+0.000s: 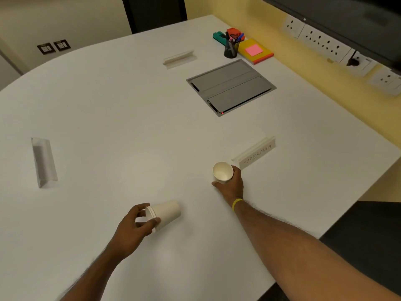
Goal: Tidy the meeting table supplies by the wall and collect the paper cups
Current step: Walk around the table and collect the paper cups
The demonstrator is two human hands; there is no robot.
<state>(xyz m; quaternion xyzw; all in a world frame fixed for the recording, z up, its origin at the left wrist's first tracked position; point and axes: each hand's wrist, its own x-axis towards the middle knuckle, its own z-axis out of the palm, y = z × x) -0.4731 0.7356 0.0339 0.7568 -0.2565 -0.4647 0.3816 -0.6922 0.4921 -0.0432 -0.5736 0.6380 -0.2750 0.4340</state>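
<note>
My left hand [135, 228] grips a stack of white paper cups [165, 212] by the rim, held on its side just over the white table [108, 118], base pointing right. My right hand [232, 184] is closed around a single white paper cup [222, 172] that tilts with its mouth toward me, near the table's right side. By the far wall sit a black pen holder [231, 47] with pens, a yellow notebook [258, 53] with a pink sticky pad [253, 49] on it, a green stapler-like item [219, 38] and an orange object [234, 32].
A paper name card [256, 153] lettered by hand stands just beyond my right hand. Two more folded cards lie at the far centre [179, 58] and the left [44, 162]. A grey cable hatch [231, 86] is set in the table. Wall sockets [321, 41] line the yellow wall.
</note>
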